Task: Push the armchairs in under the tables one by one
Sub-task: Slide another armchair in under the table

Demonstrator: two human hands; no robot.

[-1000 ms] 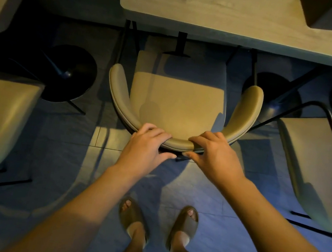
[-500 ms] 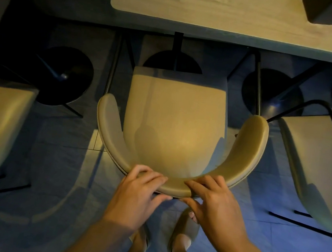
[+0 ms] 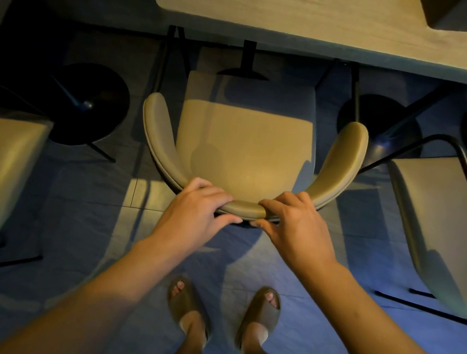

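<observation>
Both hands grip the curved backrest of the middle armchair [image 3: 244,148]: the left hand [image 3: 192,216] and the right hand [image 3: 296,228] each curl fingers over its top edge, thumbs underneath. The seat's front edge sits just short of the table [image 3: 319,19], near its black post (the legs look close to the post's base). A crooked push could likely jam a chair leg against that base, or swing an armrest toward the neighbouring chair [image 3: 441,226].
</observation>
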